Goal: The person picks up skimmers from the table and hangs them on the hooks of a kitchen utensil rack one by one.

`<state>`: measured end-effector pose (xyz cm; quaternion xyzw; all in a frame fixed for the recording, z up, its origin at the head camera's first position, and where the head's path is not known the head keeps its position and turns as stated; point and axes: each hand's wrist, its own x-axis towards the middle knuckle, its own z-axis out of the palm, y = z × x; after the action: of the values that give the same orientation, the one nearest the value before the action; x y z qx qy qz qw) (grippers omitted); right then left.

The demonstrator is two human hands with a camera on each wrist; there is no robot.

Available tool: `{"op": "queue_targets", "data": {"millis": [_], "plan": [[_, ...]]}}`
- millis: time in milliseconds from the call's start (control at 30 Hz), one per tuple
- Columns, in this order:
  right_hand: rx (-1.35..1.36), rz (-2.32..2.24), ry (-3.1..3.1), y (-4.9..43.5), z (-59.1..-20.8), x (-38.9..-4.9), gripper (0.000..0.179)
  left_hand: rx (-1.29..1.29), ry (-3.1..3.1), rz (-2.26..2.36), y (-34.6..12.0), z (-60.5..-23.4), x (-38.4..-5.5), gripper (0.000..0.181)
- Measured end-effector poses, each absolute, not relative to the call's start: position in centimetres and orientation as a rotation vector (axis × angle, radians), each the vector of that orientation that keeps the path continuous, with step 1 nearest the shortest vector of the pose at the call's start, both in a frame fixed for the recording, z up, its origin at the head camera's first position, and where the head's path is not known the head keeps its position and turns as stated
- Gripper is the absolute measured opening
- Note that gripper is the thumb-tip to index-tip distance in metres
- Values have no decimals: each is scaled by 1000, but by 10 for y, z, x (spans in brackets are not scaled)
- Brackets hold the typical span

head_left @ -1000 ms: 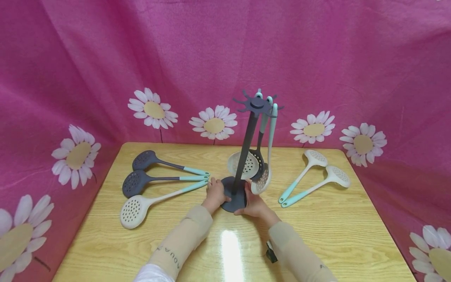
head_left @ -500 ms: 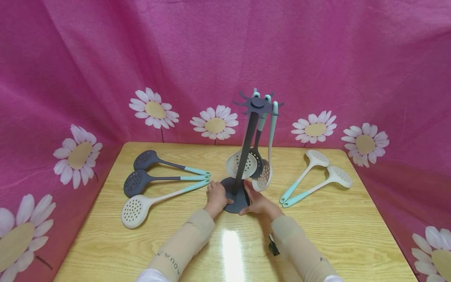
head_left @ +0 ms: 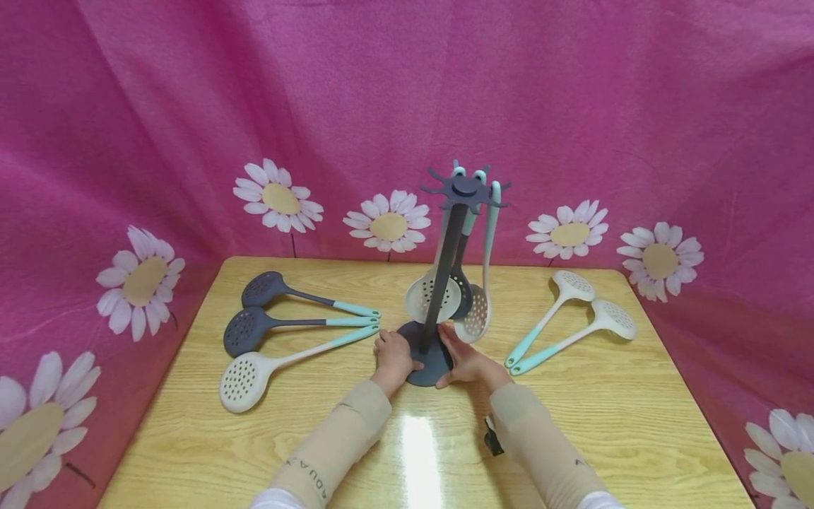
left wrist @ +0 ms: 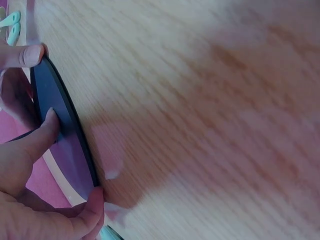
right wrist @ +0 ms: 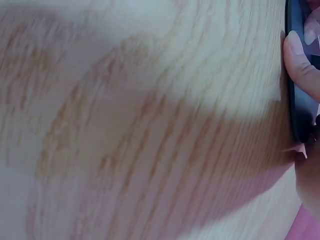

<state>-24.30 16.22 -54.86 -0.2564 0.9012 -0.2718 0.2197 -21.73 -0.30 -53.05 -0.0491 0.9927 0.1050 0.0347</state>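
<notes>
A dark utensil stand [head_left: 445, 276] rises from a round base [head_left: 427, 371] in the middle of the table, topped by a ring of hooks [head_left: 464, 187]. My left hand [head_left: 393, 357] grips the base's left side; in the left wrist view its thumb [left wrist: 40, 140] lies on top, with fingers at the rim. The right hand [head_left: 467, 364] holds the opposite side, thumb [right wrist: 302, 70] at the near edge. From the hooks hang a white skimmer [head_left: 417, 297], a dark skimmer [head_left: 463, 297] and a pale perforated ladle [head_left: 473, 318].
At left lie two dark skimmers [head_left: 242, 331] and a white one [head_left: 240, 382], mint handles towards the stand. Two white skimmers [head_left: 612, 318] lie at right. Behind the wooden table [head_left: 305, 452] hangs a pink flowered cloth [head_left: 356, 92]. A small black object [head_left: 492, 438] shows by the right sleeve.
The stand has turned a little, swinging the hung utensils leftward at the back. Its base has shifted slightly right, and both hands keep hold of it throughout.
</notes>
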Motion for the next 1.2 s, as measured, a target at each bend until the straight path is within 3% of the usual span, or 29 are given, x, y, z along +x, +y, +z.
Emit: {"op": "queue_targets", "data": {"millis": [300,633,1200], "plan": [[-685,-864,2638,157,-550,-229,111,-20,2924,652,-13,-532,-229,77],[-430,-966,2761,142,-550,-203,104,146,2828,701,-21,-533,-238,87],[-327,-977,2776,135,-557,-198,107,125,2829,742,-19,-531,-236,86]]}}
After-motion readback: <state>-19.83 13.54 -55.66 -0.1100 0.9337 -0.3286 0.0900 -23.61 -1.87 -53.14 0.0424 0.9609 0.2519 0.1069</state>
